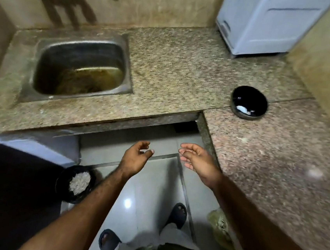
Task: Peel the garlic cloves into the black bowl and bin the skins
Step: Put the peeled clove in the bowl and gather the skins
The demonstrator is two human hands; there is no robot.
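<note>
Overhead, granite counter [176, 65]; steel sink [80, 69] left; black bowl [249, 103] right.

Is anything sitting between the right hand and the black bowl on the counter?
Nothing visible does. The right hand hangs empty over the floor by the counter edge; only bare granite lies between it and the black bowl.

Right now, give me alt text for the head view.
Both hands, left hand and right hand, hang open and empty above the floor. The black bowl sits on the granite counter, white pieces inside; the bin holds pale skins.
</note>
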